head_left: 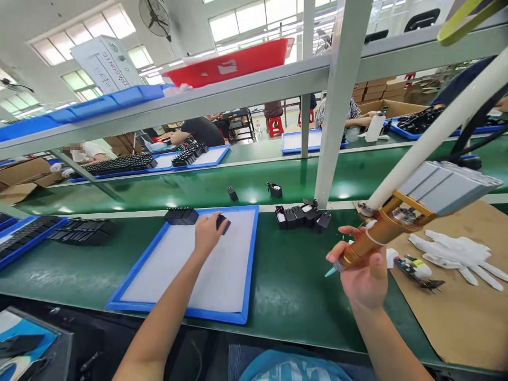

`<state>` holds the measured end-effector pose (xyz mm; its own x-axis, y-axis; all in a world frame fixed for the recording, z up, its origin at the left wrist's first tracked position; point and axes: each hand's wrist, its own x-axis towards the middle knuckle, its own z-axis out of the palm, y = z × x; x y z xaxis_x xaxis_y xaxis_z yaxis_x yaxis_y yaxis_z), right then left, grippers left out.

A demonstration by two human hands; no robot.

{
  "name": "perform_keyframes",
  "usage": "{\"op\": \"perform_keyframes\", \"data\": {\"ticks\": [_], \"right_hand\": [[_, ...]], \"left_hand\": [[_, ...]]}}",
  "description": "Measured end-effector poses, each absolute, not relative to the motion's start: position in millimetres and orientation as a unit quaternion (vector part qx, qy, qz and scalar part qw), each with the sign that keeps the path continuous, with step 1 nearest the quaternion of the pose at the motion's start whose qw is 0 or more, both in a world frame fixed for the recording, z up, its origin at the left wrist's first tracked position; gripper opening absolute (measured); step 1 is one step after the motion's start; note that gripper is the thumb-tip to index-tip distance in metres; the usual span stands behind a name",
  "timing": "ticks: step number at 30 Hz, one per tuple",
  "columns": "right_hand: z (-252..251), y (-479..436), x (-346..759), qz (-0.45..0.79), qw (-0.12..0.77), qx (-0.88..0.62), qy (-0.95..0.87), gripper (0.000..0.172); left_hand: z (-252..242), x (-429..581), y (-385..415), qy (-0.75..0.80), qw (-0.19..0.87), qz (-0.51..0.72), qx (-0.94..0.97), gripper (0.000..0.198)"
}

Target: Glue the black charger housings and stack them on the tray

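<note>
I see the right hand (367, 267) curled around a gold tool (367, 241) (its pale tip (330, 272) slants down), beside the tray (216, 283). Farther off, the left hand (207, 233) pinches a black block (225, 226) over the tray's far part, near a row of blocks (181, 216). Beyond, two loose blocks (232, 193) sit on the belt (194, 185).

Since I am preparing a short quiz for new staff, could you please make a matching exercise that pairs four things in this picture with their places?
Things:
1. Gold tool
2. Small black case
3. White gloves
4. Red tray

Places:
A. On the brown sheet
B. Up on the shelf
C. In the right hand
D. In the left hand

Right pairs: 1-C, 2-D, 3-A, 4-B.
</note>
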<state>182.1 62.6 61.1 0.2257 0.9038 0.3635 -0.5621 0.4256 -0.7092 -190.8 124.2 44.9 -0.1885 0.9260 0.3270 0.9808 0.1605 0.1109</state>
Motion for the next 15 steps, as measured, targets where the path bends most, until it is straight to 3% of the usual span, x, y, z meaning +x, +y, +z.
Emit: {"op": "perform_keyframes", "data": {"ticks": [8,15], "right_hand": [[57.1,63.7,182.8,0.469,0.753,-0.251,-0.386,0.036],[59.7,62.6,182.6,0.468,0.749,-0.272,-0.382,0.038]], "left_hand": [[37.2,-272.3,169.8,-0.802,0.167,-0.149,-0.553,0.038],[33.3,-268.3,231.1,-0.791,0.130,-0.201,-0.563,0.064]]}}
